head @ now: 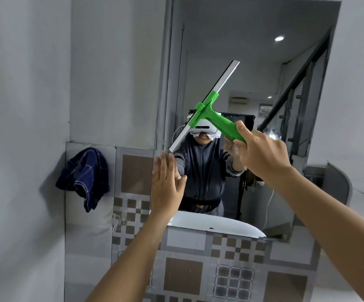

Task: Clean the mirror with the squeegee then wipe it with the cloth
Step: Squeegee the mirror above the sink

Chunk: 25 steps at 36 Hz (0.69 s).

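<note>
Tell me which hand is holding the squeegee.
The right hand, closed around the green squeegee handle. The left hand is open and flat at the mirror's left edge, holding nothing.

A mirror [253, 62] is mounted on the grey wall [111, 73], above a band of checkered tiles [198, 269]. A dark blue checked cloth [84, 177] is hung on the wall to the left of the mirror, beside the tiles.

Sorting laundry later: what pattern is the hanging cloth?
Dark blue plaid cloth, head view.
</note>
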{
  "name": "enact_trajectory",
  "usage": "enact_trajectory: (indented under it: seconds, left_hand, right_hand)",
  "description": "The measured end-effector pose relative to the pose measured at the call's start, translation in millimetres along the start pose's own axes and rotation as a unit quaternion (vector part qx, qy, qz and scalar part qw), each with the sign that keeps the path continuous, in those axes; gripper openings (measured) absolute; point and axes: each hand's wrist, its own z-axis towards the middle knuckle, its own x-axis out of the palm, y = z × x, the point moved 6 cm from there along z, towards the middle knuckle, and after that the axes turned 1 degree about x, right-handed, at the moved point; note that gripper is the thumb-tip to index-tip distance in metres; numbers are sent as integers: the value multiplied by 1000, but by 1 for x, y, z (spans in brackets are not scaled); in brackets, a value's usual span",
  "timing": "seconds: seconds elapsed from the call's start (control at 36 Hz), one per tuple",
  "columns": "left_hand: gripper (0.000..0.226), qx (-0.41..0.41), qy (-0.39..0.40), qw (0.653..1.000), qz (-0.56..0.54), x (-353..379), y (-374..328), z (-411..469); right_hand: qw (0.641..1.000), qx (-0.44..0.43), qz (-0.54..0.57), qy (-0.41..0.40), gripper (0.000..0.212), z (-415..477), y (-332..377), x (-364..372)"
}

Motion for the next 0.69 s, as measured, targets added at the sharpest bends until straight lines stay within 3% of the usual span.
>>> enact_trajectory:
  seconds: [0.42,0.69]
  left_hand:
    - [75,-2,26,999,26,0,7,-4]
    - [75,-6,40,999,27,2,9,-4]
  right_hand:
    - [998,-33,-56,-8,51,-4,-30,-13]
    - [997,4,-81,-5,52,-24,-65,-9]
